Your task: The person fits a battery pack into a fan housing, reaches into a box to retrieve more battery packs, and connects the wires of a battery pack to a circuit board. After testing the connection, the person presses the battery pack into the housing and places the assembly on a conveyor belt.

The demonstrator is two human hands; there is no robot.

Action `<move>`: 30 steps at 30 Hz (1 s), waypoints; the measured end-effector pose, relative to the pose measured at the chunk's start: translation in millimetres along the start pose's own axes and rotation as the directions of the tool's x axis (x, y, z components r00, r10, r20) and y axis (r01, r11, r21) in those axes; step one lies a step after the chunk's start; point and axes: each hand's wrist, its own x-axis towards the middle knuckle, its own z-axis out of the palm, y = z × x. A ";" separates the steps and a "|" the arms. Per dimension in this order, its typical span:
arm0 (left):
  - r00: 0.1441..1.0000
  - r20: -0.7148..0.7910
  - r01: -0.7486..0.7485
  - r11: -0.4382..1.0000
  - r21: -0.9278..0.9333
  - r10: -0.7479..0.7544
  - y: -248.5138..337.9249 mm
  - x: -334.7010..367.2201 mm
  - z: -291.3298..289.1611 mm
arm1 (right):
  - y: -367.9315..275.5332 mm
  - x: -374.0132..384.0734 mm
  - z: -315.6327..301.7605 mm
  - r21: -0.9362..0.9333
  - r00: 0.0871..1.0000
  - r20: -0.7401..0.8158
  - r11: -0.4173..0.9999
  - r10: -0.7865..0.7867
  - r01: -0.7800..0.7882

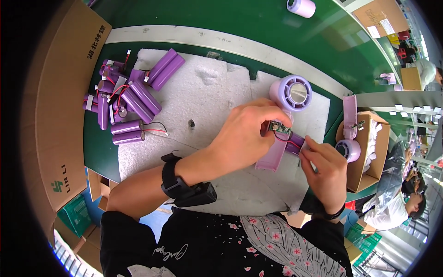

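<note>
A pale pink handheld fan has its round lavender head [279,90] at the far end of a foam sheet, with its opened handle shell [271,159] pointing toward me. My left hand [251,131] pinches a small green circuit board [279,128] between thumb and forefinger, just above the shell. Thin red and black wires run from the board toward a purple battery pack [294,144] beside the shell. My right hand [325,168] has its fingertips closed at the near end of that pack. Part of the pack lies hidden behind the fingers.
White foam [184,99] covers the bench before me. Several purple battery packs [140,101] with wires lie heaped at its left. A tall cardboard box [60,120] borders the left side. On the right, another opened fan [349,150] lies by a carton [380,161]. A person [397,210] sits farther right.
</note>
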 end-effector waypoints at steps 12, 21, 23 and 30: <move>1.000 0.012 0.000 1.000 0.020 -0.001 -3.3 0.7 -1.0 | 9.1 -1.1 0.6 0.094 0.998 0.018 0.994 0.053 -0.055; 0.997 0.070 -0.013 1.000 -0.019 0.014 -3.9 -2.6 -7.1 | 0.6 -6.6 8.6 0.043 0.998 -0.051 0.999 0.029 -0.027; 1.000 0.006 -0.022 0.999 -0.042 0.022 -6.5 -3.3 -6.4 | -5.2 -6.6 13.5 -0.026 0.999 -0.037 0.999 0.018 -0.019; 0.999 0.002 -0.045 0.998 -0.039 0.045 -10.5 2.1 -5.3 | 3.3 -1.7 16.2 -0.058 0.998 0.015 0.997 0.054 -0.053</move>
